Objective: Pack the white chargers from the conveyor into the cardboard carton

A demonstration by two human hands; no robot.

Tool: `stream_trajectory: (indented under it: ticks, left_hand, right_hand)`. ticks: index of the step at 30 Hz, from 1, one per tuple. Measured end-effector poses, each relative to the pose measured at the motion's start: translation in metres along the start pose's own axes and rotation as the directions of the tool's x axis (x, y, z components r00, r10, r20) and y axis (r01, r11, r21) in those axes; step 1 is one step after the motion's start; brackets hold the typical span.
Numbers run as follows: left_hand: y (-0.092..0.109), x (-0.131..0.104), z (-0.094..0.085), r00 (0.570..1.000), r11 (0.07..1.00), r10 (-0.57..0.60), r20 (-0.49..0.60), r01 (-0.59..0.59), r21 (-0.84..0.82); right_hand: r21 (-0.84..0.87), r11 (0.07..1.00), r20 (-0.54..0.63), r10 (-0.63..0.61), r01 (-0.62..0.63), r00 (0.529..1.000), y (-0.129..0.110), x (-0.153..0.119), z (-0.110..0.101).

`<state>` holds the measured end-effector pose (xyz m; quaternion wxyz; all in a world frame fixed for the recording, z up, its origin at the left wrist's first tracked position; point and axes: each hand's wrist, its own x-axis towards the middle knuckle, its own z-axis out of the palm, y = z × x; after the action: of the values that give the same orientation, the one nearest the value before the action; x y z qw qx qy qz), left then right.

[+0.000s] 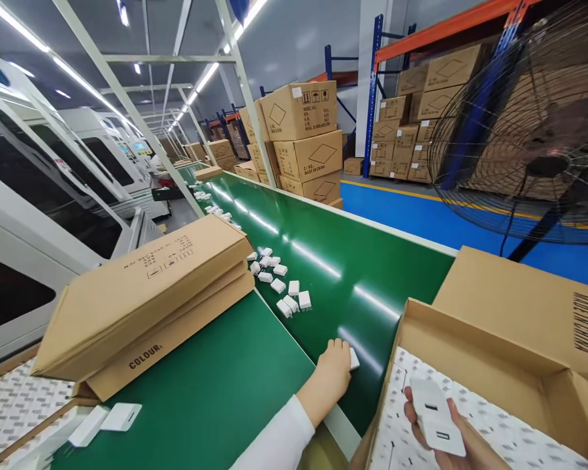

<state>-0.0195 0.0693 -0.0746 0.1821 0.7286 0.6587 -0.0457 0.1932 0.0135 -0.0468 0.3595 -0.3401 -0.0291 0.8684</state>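
Observation:
My left hand (334, 369) is over the green conveyor belt, its fingers curled round a white charger (354, 359) whose edge shows at the right. My right hand (458, 434) is above an open carton (475, 333), holding white chargers (436, 418) with slots facing up. Rows of white pieces (394, 414) with small grey marks fill that carton. Farther up the belt lies a loose group of white chargers (277, 285). Two more white chargers (121, 416) rest on the green table at the lower left.
Folded cartons (147, 287) are stacked on the left of the green table (210, 372). A large fan (543, 150) stands at the right. Stacked boxes (308, 153) rise behind the belt (372, 261). White machines (53, 170) line the left.

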Motion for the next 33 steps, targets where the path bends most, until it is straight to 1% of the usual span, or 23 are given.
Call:
stream_trajectory:
  ticks: [3, 5, 7, 8, 9, 10, 11, 12, 14, 16, 19, 21, 23, 24, 25, 26, 27, 28, 29, 30, 31, 32, 33]
  left_hand:
    - [0.004, 0.000, 0.000, 0.999, 1.000, 0.029, -0.022, -0.029, -0.008]
    - [0.007, -0.003, -0.007, 0.996, 0.997, 0.074, -0.046, -0.075, -0.020]
    - [0.012, -0.012, -0.020, 0.977, 0.962, 0.186, -0.103, -0.202, -0.184]
    - [0.015, -0.019, -0.028, 0.955, 0.899, 0.253, -0.152, -0.291, -0.327]
    - [0.018, -0.028, -0.035, 0.926, 0.792, 0.313, -0.210, -0.376, -0.480]
    - [0.021, -0.037, -0.042, 0.897, 0.656, 0.352, -0.267, -0.441, -0.613]
    - [0.024, -0.047, -0.047, 0.875, 0.524, 0.370, -0.312, -0.474, -0.707]
    - [0.028, -0.056, -0.051, 0.863, 0.431, 0.375, -0.338, -0.486, -0.760]
    - [0.034, -0.070, -0.053, 0.858, 0.333, 0.366, -0.360, -0.482, -0.810]
    - [0.038, -0.078, -0.050, 0.857, 0.284, 0.354, -0.375, -0.480, -0.830]
    - [0.043, -0.082, -0.045, 0.840, 0.244, 0.363, -0.403, -0.503, -0.829]
    - [0.046, -0.083, -0.052, 0.830, 0.252, 0.377, -0.412, -0.520, -0.816]
    - [0.048, -0.083, -0.071, 0.818, 0.324, 0.441, -0.369, -0.529, -0.785]
    - [0.051, -0.081, -0.085, 0.805, 0.378, 0.496, -0.326, -0.539, -0.753]
    - [0.055, -0.078, -0.098, 0.782, 0.437, 0.562, -0.269, -0.557, -0.706]
    - [0.061, -0.072, -0.112, 0.751, 0.491, 0.625, -0.211, -0.588, -0.643]
    - [0.070, -0.063, -0.122, 0.721, 0.537, 0.674, -0.159, -0.626, -0.566]
    - [0.081, -0.053, -0.129, 0.702, 0.584, 0.704, -0.110, -0.660, -0.473]
    - [0.095, -0.041, -0.132, 0.706, 0.639, 0.704, -0.079, -0.678, -0.362]
    - [0.110, -0.028, -0.130, 0.728, 0.700, 0.684, -0.049, -0.673, -0.239]
    - [0.128, -0.014, -0.124, 0.765, 0.758, 0.643, -0.028, -0.641, -0.117]
    - [0.145, -0.001, -0.116, 0.812, 0.812, 0.584, -0.024, -0.584, -0.009]
    - [0.163, 0.011, -0.106, 0.833, 0.831, 0.553, 0.020, -0.553, 0.056]
  right_hand:
    - [-0.027, 0.999, 0.038, -0.044, 0.045, 0.998, 0.002, 0.000, -0.003]
    - [-0.028, 0.999, 0.042, -0.041, 0.043, 0.998, 0.005, -0.001, -0.004]
    - [-0.010, 0.999, 0.030, -0.053, 0.053, 0.998, 0.008, -0.004, -0.002]
    - [0.008, 0.997, 0.034, -0.075, 0.075, 0.997, 0.008, -0.006, 0.000]
    - [0.030, 0.995, 0.046, -0.100, 0.098, 0.994, 0.008, -0.007, 0.001]
    - [0.045, 0.993, 0.068, -0.108, 0.105, 0.992, 0.008, -0.009, 0.002]
    - [0.056, 0.994, 0.093, -0.100, 0.095, 0.991, 0.007, -0.011, 0.003]
    - [0.066, 0.995, 0.112, -0.083, 0.075, 0.990, 0.006, -0.012, 0.003]
    - [0.078, 0.997, 0.120, -0.024, 0.015, 0.992, 0.004, -0.013, 0.002]
    - [0.069, 0.997, 0.105, 0.024, -0.032, 0.994, 0.004, -0.014, 0.002]
    - [-0.009, 1.000, 0.099, 0.011, -0.010, 0.995, 0.006, -0.019, 0.004]
    - [-0.125, 0.991, 0.089, -0.039, 0.050, 0.995, 0.004, -0.028, 0.005]
    - [-0.333, 0.930, 0.072, -0.139, 0.155, 0.988, -0.007, -0.041, -0.001]
    - [-0.469, 0.855, 0.069, -0.214, 0.221, 0.974, -0.016, -0.047, -0.006]
    - [-0.614, 0.740, 0.075, -0.292, 0.275, 0.954, -0.029, -0.053, -0.014]
    - [-0.749, 0.584, 0.085, -0.386, 0.314, 0.919, -0.044, -0.057, -0.023]
    - [-0.865, 0.397, 0.088, -0.482, 0.307, 0.872, -0.061, -0.059, -0.033]
    - [-0.954, 0.188, 0.090, -0.568, 0.235, 0.818, -0.078, -0.059, -0.043]
    - [-0.992, -0.026, 0.108, -0.681, 0.124, 0.724, -0.095, -0.058, -0.053]
    - [-0.976, -0.219, 0.157, -0.748, -0.015, 0.645, -0.111, -0.055, -0.061]
    - [-0.927, -0.358, 0.223, -0.767, -0.113, 0.602, -0.125, -0.050, -0.068]
    - [-0.874, -0.456, 0.284, -0.760, -0.168, 0.585, -0.136, -0.046, -0.074]
    - [-0.829, -0.529, 0.333, -0.727, -0.181, 0.601, -0.144, -0.042, -0.078]
